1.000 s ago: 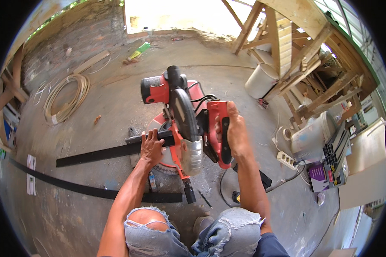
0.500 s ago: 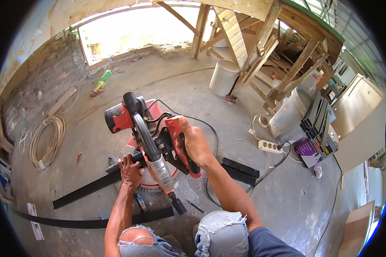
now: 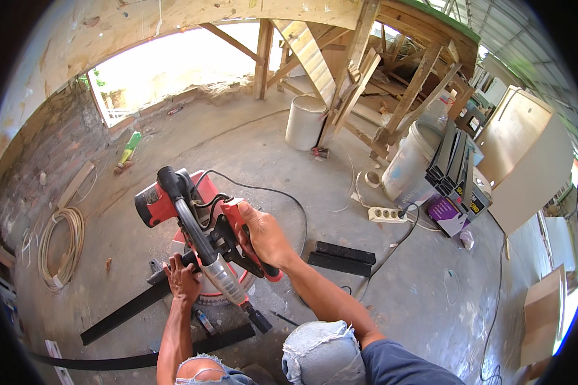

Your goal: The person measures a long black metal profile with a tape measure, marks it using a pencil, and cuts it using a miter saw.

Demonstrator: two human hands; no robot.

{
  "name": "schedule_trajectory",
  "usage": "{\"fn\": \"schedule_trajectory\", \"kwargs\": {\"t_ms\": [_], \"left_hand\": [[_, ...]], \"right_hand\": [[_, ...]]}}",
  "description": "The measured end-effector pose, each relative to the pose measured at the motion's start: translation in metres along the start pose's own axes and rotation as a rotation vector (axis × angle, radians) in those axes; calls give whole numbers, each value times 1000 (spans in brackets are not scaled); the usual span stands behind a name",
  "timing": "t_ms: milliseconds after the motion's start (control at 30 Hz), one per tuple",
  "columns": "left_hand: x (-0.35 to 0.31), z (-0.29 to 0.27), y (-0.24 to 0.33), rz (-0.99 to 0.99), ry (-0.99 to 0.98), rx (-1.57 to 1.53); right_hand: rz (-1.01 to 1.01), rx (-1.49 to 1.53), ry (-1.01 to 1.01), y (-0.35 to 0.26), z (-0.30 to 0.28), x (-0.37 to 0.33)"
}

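Observation:
A red and black miter saw [image 3: 191, 221] stands on the floor in front of me, its head tilted over the round base. My right hand [image 3: 266, 240] is wrapped around the saw's red and black handle. A long black bar [image 3: 125, 314] lies across the base, running out to the lower left. My left hand [image 3: 183, 280] grips the bar near the saw, fingers bent over it. Whether the blade touches the bar is hidden by the saw head. Close to my knees lie another long black strip [image 3: 228, 338] and a small blue-and-white object [image 3: 205, 323].
Two short black pieces [image 3: 341, 258] lie right of the saw. A white power strip [image 3: 386, 214] and black cables spread further right, near stacked black profiles [image 3: 448, 160] and a bucket [image 3: 414, 160]. Coiled hose [image 3: 61, 250] sits at the left. A white can [image 3: 305, 122] stands by the wooden frame.
The view has shifted, so the floor items appear further left, the nearer ones also lower. Both hands keep their places on the saw handle and the black bar.

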State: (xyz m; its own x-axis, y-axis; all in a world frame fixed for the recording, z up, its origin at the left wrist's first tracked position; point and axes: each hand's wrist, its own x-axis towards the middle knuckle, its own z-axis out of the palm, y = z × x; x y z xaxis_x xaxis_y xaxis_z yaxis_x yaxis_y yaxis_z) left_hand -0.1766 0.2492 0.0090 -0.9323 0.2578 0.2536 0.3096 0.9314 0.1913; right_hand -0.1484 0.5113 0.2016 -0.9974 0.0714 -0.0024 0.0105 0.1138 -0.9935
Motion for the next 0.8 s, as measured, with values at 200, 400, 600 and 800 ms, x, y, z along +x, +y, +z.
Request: {"fn": "schedule_trajectory", "kwargs": {"t_ms": [200, 400, 600, 800], "left_hand": [[1, -4, 2, -9, -1, -3], [-1, 3, -1, -13, 18, -24], [0, -3, 0, -16, 8, -20], [0, -7, 7, 18, 41, -25]], "right_hand": [[13, 3, -13, 7, -2, 0], [-16, -1, -7, 14, -1, -5], [-20, 23, 5, 19, -1, -9], [9, 30, -18, 28, -5, -15]]}}
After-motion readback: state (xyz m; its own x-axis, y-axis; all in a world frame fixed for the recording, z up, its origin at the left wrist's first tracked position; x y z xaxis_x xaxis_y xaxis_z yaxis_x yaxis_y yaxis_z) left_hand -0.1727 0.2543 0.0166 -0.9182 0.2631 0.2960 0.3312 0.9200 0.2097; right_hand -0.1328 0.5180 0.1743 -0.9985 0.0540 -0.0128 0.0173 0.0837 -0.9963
